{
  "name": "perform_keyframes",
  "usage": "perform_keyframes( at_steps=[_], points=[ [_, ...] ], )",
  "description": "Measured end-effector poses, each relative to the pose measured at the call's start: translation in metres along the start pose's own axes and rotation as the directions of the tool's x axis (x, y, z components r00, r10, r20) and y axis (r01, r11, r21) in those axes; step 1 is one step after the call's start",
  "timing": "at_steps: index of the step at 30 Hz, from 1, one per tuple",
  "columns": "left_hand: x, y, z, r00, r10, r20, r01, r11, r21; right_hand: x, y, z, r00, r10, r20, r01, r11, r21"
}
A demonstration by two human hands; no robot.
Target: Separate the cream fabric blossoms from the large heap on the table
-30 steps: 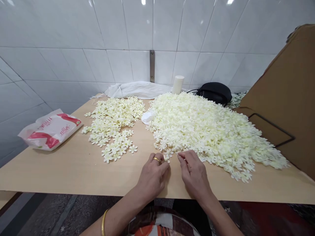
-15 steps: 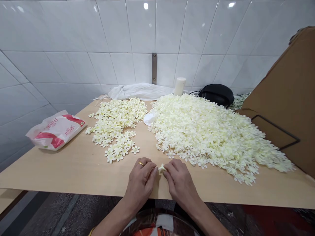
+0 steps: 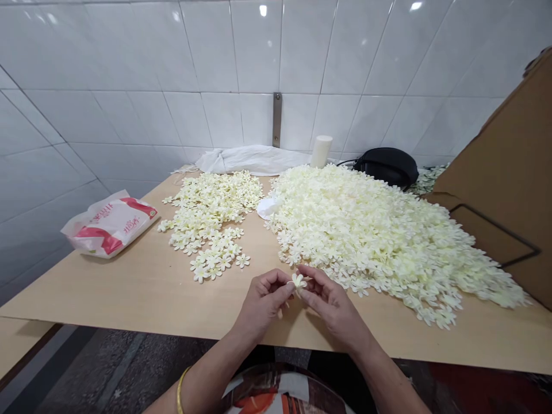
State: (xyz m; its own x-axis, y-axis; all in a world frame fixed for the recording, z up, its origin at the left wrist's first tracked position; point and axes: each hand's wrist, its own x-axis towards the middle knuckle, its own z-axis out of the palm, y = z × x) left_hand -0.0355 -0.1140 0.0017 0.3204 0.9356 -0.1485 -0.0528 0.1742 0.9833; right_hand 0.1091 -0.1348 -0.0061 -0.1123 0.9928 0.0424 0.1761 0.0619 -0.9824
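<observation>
Between my two hands, above the front of the table, is one small white artificial flower (image 3: 298,280) with its petals facing up. My left hand (image 3: 266,299) pinches it from the left with thumb and forefinger. From the right, thumb and fingers of my right hand (image 3: 332,302) close on its other side. Beyond my hands to the left lies a smaller pile of cream flowers (image 3: 211,207), with a few loose ones at its near edge. A much larger heap of pale flowers (image 3: 366,230) spreads over the right side.
A pink and white tissue packet (image 3: 112,224) lies at the left. Along the tiled wall are a white cloth (image 3: 254,159), a white cylinder (image 3: 321,151) and a black case (image 3: 386,167). A cardboard box (image 3: 504,172) stands at the right. The table's front edge (image 3: 172,338) is close to me.
My hands have lifted slightly and come together, turning so the flower's open petals now show. The view has swung a little to the left.
</observation>
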Motion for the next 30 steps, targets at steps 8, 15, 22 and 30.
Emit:
perform_keyframes(
  at_steps=[8,15,22,30],
  points=[
    [-0.001,-0.004,0.008,0.996,0.063,-0.063,-0.054,0.988,0.144,0.002,0.000,0.005,0.987,-0.100,-0.126,0.086,0.990,-0.111],
    [-0.004,-0.001,0.012,0.995,0.091,-0.049,-0.086,0.992,0.091,0.005,-0.002,0.011,0.965,-0.136,-0.224,0.064,0.952,-0.301],
    [0.000,0.001,0.015,0.996,0.061,-0.067,-0.062,0.998,-0.005,0.012,-0.001,0.013,0.970,-0.049,-0.237,0.006,0.984,-0.180],
    [0.003,-0.001,0.015,0.985,0.108,-0.133,-0.105,0.994,0.024,0.013,-0.003,0.014,0.971,0.100,-0.217,-0.103,0.995,-0.003]
  ],
)
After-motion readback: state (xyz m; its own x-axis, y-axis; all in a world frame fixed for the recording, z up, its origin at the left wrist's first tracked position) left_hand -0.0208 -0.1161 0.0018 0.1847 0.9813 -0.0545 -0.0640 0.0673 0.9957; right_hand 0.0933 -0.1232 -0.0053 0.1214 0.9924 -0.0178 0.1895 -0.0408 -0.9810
